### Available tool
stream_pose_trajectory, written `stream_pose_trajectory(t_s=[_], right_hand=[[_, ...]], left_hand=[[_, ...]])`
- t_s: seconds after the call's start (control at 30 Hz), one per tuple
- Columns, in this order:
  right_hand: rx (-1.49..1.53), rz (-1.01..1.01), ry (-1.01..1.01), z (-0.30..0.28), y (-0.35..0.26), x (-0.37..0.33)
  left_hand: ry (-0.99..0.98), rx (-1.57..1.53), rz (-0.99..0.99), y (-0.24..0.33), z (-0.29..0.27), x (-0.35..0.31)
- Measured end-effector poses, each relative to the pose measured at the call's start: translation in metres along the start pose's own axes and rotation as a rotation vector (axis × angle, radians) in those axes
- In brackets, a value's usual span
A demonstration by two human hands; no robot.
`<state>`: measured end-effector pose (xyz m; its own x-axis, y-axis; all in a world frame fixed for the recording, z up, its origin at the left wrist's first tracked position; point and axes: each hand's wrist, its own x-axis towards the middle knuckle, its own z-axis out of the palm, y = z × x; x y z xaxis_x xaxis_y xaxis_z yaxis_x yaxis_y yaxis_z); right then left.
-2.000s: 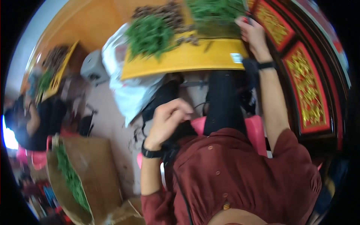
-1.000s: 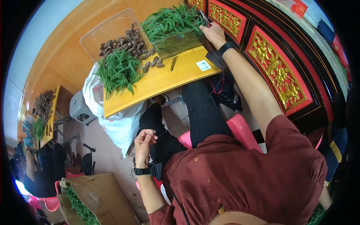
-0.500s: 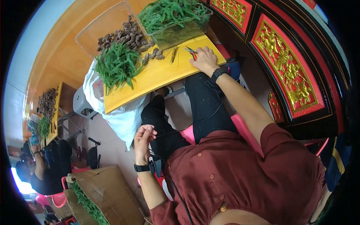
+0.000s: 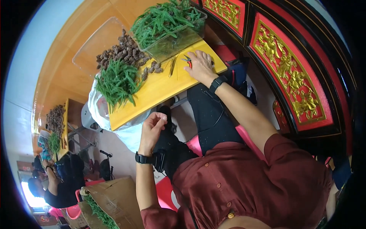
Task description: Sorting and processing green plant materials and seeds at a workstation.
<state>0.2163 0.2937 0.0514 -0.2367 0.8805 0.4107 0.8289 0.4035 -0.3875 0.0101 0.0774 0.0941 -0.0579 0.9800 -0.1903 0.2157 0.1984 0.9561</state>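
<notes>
On the yellow tabletop (image 4: 164, 89), my right hand (image 4: 203, 68) lies over a pair of pliers (image 4: 189, 63) with red handles. Its fingers curl down over the handles, and the open jaws stick out on the left side. My left hand (image 4: 151, 128) is raised near the table's front edge, above my left thigh. Thumb and fingers are pinched together; anything between them is too small to make out. Thin brown wires (image 4: 172, 66) lie left of the pliers. Further left are several pine cones (image 4: 155, 67) and a pile of green artificial sprigs (image 4: 117, 82).
Behind them stands a clear plastic bin (image 4: 167, 49) full of green sprigs. A clear tray (image 4: 82, 57) with a brown cone heap (image 4: 124, 47) sits at the far left. A white bag (image 4: 100, 108) hangs below the table. A carved panel (image 4: 289, 72) is at right, a cardboard box (image 4: 114, 198) lower left.
My left hand has come up and forward toward the table edge, still pinched. My right hand has stayed on the pliers with only a small shift. The whole view has tilted slightly.
</notes>
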Motion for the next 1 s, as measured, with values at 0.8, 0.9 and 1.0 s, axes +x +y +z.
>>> stream_pose_trajectory(t_s=[0.8,0.9,1.0], right_hand=[[-0.775,-0.373,-0.483,0.008,-0.072,0.304],[-0.755,-0.477,-0.481,0.034,-0.084,0.344],[-0.671,-0.421,-0.329,0.07,-0.089,0.378]], left_hand=[[0.251,0.918,0.598,0.09,-0.091,0.276],[0.229,0.885,0.608,0.084,-0.109,0.286],[0.216,0.862,0.639,0.076,-0.119,0.294]])
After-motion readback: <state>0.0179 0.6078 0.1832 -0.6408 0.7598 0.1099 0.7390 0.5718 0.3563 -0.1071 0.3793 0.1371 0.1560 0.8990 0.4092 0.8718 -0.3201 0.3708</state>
